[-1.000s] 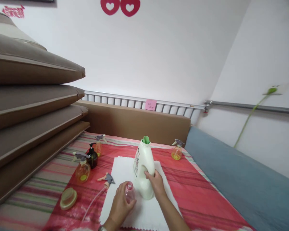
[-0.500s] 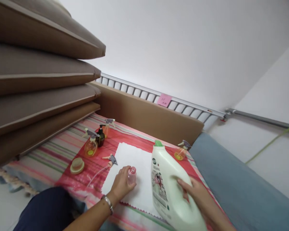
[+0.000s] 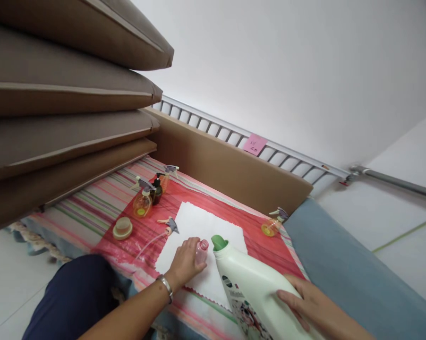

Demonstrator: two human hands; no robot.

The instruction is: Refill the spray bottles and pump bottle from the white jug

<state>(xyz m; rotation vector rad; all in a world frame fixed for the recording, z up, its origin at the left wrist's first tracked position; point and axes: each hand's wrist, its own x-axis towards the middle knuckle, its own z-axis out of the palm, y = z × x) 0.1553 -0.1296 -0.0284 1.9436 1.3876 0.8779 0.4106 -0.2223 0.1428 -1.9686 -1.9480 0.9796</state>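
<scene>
While the left hand (image 3: 185,262) grips the pink bottle (image 3: 201,253) at lower centre, the right hand (image 3: 301,302) grips the jug (image 3: 251,279), long axis slanting up-left, green spout (image 3: 218,242) just right of that bottle.

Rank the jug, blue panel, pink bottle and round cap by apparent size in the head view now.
1. Blue panel
2. Jug
Pink bottle, round cap: too alike to rank; left hand partly hides the bottle.

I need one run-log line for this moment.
left hand: holds pink bottle | right hand: grips tilted jug | green spout: near bottle mouth
</scene>
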